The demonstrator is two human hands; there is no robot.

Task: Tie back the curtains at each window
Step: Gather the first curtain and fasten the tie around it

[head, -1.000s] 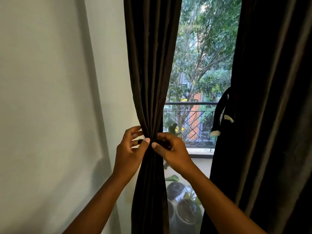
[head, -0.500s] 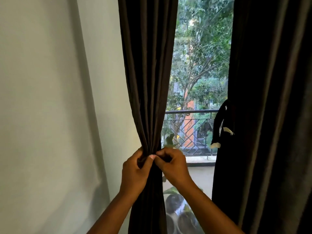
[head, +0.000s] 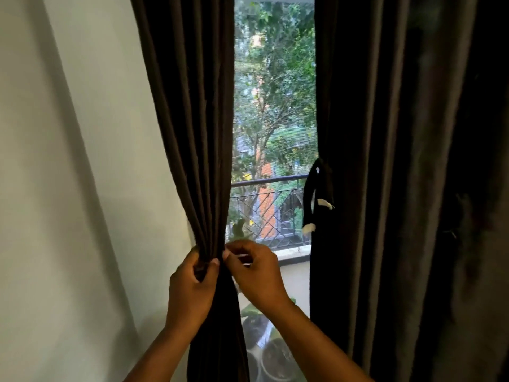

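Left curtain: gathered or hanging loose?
Gathered. The left curtain narrows to a bunch where both hands, left and right, grip it.

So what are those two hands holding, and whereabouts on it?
The left hand grips the gathered left curtain at its cinched waist; the right hand pinches there too, probably a tie-back, too dark to tell.

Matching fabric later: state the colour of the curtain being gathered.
Dark brown, plain, no pattern; the left curtain shows it best in the head view.
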